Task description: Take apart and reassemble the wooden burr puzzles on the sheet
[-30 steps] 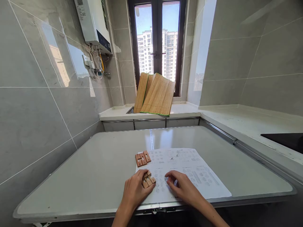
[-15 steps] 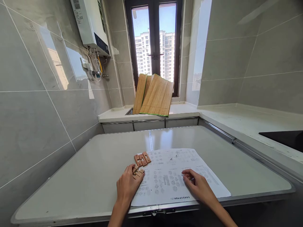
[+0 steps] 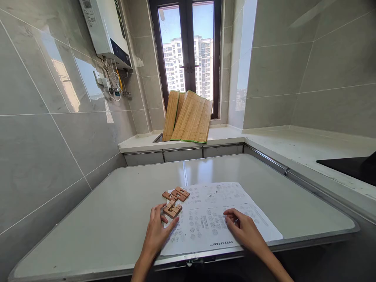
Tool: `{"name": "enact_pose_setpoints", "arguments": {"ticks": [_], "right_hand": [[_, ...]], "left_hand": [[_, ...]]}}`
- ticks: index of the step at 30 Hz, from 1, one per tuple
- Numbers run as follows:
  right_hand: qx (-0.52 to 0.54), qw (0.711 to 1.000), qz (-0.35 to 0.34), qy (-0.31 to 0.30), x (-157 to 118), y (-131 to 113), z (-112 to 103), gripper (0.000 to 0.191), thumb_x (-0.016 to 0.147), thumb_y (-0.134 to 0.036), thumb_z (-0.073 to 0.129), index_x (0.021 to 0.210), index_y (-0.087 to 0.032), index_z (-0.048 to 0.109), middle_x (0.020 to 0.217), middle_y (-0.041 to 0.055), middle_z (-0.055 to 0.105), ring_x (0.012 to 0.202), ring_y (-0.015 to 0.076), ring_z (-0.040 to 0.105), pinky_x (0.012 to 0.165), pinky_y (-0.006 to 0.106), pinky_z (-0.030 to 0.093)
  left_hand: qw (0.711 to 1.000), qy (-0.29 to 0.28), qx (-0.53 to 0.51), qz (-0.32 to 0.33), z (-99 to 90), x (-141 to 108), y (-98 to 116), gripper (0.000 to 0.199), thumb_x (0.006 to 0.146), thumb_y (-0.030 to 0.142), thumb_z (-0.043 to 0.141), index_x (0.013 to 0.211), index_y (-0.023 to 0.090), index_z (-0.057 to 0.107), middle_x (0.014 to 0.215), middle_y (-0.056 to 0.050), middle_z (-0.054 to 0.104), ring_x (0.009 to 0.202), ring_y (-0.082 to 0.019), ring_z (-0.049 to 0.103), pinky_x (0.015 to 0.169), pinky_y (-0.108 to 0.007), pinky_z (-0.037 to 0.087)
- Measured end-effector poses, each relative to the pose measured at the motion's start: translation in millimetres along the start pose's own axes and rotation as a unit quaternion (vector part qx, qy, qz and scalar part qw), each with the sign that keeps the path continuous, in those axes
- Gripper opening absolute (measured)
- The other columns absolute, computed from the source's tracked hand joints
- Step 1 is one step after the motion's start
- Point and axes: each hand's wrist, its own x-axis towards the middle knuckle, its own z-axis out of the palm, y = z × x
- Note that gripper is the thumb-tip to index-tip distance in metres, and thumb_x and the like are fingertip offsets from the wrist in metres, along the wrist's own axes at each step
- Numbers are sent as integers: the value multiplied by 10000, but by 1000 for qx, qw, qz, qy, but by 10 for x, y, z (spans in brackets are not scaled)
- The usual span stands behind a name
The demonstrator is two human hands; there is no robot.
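Note:
A printed sheet (image 3: pixel 205 231) lies on the white table, with small figures and text on it. Light wooden pieces (image 3: pixel 172 209) rest at its left edge, against several reddish-brown wooden pieces (image 3: pixel 180 193) just behind them. My left hand (image 3: pixel 157 229) is beside the light pieces, thumb and fingers apart, with nothing in its grasp. Over the right part of the sheet is my right hand (image 3: pixel 241 227), its fingers curled loosely with a gap at the thumb and nothing visible between them.
The white table (image 3: pixel 102 219) has a metal edge and a centre seam. Behind it, a bamboo mat (image 3: pixel 192 117) leans on the white counter (image 3: pixel 264 137) before a window. A black panel (image 3: pixel 349 166) lies on the right counter. A water heater (image 3: pixel 105 31) hangs at left.
My left hand has let go of the light pieces and opened. The brown pieces have shifted, one now apart from the others. The view has moved slightly.

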Motion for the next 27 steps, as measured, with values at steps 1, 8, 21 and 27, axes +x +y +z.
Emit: {"name": "enact_pose_setpoints", "arguments": {"ticks": [1, 8, 21, 27], "right_hand": [[-4, 1000, 0, 0, -2, -5, -3, 337, 908, -466, 518, 1016, -205, 700, 879, 71, 732, 726, 222, 635, 662, 325, 498], [-16, 1000, 3, 10, -16, -1, -4, 379, 917, -506, 495, 1015, -202, 701, 890, 78, 741, 702, 220, 635, 660, 328, 498], [-23, 999, 2, 23, -48, -48, -13, 361, 909, -516, 519, 957, -218, 718, 895, 76, 749, 726, 229, 643, 670, 326, 508], [-29, 999, 7, 9, -54, -55, -15, 373, 935, -529, 490, 972, -222, 698, 877, 69, 738, 704, 222, 635, 662, 325, 503]], "left_hand": [[1000, 5, -15, -10, -30, -35, -7, 637, 828, 598, 615, 1326, 210, 531, 1185, -97, 572, 770, -195, 636, 768, -384, 551], [992, -4, -91, -83, -135, -167, -25, 539, 825, 673, 573, 1023, 185, 686, 691, 7, 594, 641, -183, 551, 601, -276, 456], [995, -21, -83, -45, -147, -208, 18, 428, 852, 603, 581, 874, 196, 714, 707, -5, 654, 636, -160, 540, 613, -245, 452], [996, -26, -74, -46, -149, -208, 23, 439, 854, 617, 567, 870, 203, 712, 703, 1, 646, 631, -159, 530, 607, -239, 442]]}}
